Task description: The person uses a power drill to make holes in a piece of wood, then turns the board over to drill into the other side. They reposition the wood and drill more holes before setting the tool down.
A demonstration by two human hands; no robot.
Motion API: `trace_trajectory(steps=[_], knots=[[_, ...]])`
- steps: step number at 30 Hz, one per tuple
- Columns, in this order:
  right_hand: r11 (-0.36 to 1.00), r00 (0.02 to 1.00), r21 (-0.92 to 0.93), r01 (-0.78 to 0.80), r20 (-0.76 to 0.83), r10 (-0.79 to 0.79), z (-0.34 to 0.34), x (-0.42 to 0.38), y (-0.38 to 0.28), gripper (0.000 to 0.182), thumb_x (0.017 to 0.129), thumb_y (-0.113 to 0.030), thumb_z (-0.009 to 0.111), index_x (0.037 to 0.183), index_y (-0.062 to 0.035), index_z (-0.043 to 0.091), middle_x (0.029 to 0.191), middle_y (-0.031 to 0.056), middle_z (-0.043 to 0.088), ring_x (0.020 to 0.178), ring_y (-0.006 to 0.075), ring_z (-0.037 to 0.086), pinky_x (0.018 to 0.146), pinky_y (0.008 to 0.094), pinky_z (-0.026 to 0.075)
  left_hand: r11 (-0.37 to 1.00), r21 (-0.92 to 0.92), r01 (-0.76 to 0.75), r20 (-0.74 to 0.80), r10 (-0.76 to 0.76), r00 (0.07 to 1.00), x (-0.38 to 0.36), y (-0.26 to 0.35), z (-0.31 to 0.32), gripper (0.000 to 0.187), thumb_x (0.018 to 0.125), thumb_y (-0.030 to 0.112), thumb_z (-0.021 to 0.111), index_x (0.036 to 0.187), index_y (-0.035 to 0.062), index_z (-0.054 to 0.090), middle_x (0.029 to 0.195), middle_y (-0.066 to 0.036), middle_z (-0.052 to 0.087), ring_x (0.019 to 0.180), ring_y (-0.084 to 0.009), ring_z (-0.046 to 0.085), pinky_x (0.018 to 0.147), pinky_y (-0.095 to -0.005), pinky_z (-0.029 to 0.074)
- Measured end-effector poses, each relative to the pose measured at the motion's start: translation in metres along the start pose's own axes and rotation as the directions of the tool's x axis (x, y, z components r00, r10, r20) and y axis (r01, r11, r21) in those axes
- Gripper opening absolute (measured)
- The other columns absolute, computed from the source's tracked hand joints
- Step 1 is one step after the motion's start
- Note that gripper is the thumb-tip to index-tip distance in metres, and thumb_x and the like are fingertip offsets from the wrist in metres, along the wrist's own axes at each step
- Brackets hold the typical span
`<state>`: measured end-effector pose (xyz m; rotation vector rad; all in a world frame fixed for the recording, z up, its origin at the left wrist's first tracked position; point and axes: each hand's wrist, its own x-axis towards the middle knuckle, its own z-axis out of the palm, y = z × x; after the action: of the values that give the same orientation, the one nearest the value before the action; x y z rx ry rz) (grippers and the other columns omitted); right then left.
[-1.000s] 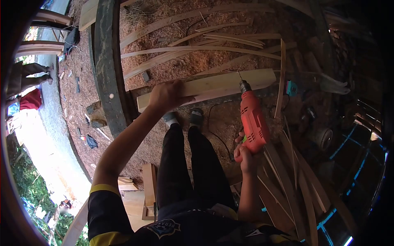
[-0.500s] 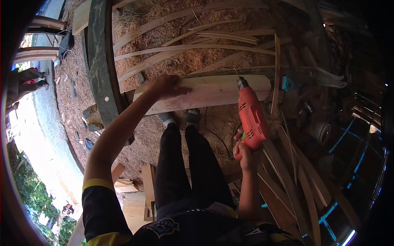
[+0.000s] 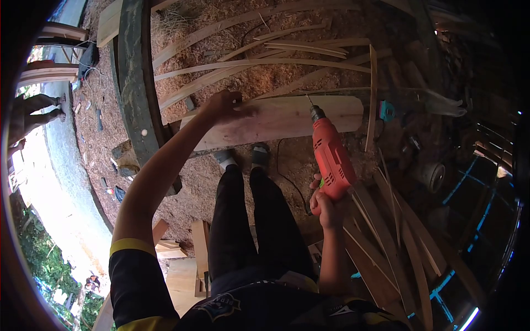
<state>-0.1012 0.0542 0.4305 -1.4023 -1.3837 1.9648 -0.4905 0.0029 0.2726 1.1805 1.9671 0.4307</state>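
Note:
A red power drill point(image 3: 333, 160) points up and a little left, its thin bit over the right part of a pale wooden plank point(image 3: 287, 117). My right hand point(image 3: 326, 204) is wrapped round the drill's handle. Over the plank's left part is my left hand point(image 3: 227, 108), its fingers bent and apart with nothing seen between them; whether it touches the wood I cannot tell. The plank lies crosswise just beyond my feet.
A thick dark beam point(image 3: 138, 83) runs along the left. Thin curved wood strips point(image 3: 265, 63) lie beyond the plank. A teal tape measure point(image 3: 387, 111) is to its right. Long boards point(image 3: 411, 248) lie lower right. Another person's legs point(image 3: 41, 109) show far left.
The drill and my right hand have moved slightly left and up. My left hand has lifted a little and shifted, its fingers more bent. The plank appears tilted slightly differently, its lower edge higher.

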Motion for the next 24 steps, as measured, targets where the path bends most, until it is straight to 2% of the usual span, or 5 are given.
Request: trace_trajectory(steps=[11,14,16,19,24], knots=[[0.998,0.998,0.01,-0.06,0.006,0.06,0.005,-0.006,0.009,0.043,0.088,0.004,0.058,0.132,0.0061,0.062,0.101,0.0119,0.069,0.054,0.0072,0.055,0.046,0.0244,0.043,0.998,0.041,0.05,0.052,-0.052,0.997,-0.014,0.003,0.01,0.077,0.084,0.079,0.076,0.115,0.0091,0.079,0.106,-0.019,0.075,0.108,-0.038,0.074,0.095,-0.0497,0.059],[0.998,0.998,0.011,-0.055,0.017,0.055,0.005,-0.007,0.011,0.043,0.089,0.004,0.058,0.132,0.0061,0.062,0.101,0.0121,0.069,0.054,0.0075,0.056,0.047,0.0243,0.043,0.99,0.136,0.024,0.015,-0.026,1.0,-0.017,-0.001,0.015,0.063,0.091,0.069,0.076,0.114,0.0101,0.079,0.114,-0.018,0.073,0.11,-0.0384,0.073,0.094,-0.0503,0.059],[0.999,0.999,0.015,-0.051,0.018,0.051,0.008,-0.01,0.011,0.043,0.089,0.005,0.058,0.131,0.0063,0.062,0.102,0.012,0.069,0.054,0.0076,0.056,0.047,0.0243,0.043,0.962,0.17,-0.214,-0.167,0.242,0.956,-0.025,-0.022,0.026,0.034,0.096,0.038,0.079,0.112,0.008,0.077,0.118,-0.017,0.069,0.109,-0.0382,0.071,0.094,-0.0495,0.058],[0.998,0.998,0.015,-0.053,0.025,0.053,0.011,-0.014,0.009,0.042,0.089,0.005,0.058,0.13,0.0064,0.062,0.102,0.0116,0.069,0.055,0.0076,0.056,0.046,0.0242,0.043,0.905,0.303,-0.299,-0.344,0.396,0.851,-0.052,-0.03,0.021,0.026,0.098,0.018,0.073,0.121,0.007,0.074,0.135,-0.017,0.067,0.121,-0.0374,0.068,0.104,-0.0483,0.056],[0.996,0.996,-0.008,-0.084,0.035,0.084,0.024,-0.019,0.001,0.038,0.089,0.006,0.058,0.127,0.0063,0.064,0.101,0.0107,0.069,0.054,0.0073,0.055,0.046,0.0241,0.043,0.983,0.135,-0.124,-0.56,0.179,0.809,-0.124,-0.043,-0.009,0.033,0.098,0.008,0.07,0.131,0.0028,0.069,0.148,-0.018,0.062,0.131,-0.0404,0.064,0.11,-0.0497,0.053]])
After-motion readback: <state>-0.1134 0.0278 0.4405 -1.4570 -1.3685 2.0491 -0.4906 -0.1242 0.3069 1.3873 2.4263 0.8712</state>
